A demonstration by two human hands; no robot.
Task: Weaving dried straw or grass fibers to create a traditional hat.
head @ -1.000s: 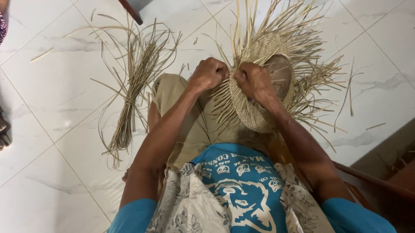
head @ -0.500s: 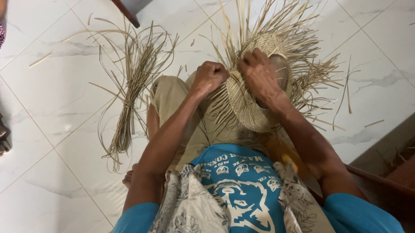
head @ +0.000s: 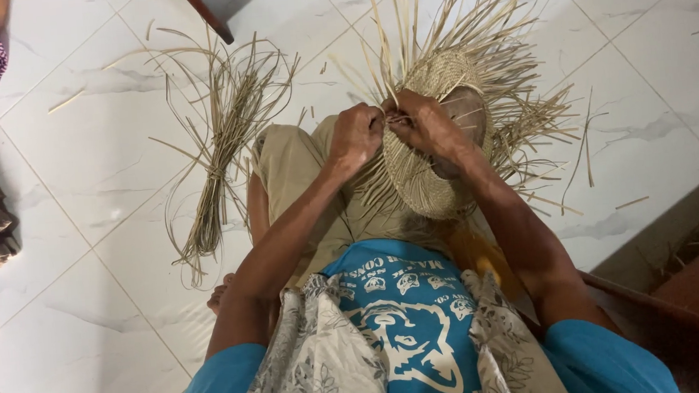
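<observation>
Both hands pinching straw strands at the rim of a half-woven straw hat, seated over a white tiled floor.

Left hand (head: 355,138) and right hand (head: 425,124) now meet at the upper edge of the woven straw hat (head: 434,161), which rests on the lap against the knee; a second ago they sat slightly lower on the weave. Each grip is narrow, fingertips closed on thin loose strands (head: 397,119) between them: the plaiting has moved up to a fresh spot on the rim. Unwoven ends fan outward. A bundle of spare straw (head: 218,161) lies on the tiled floor (head: 97,158), well apart to the left.
</observation>
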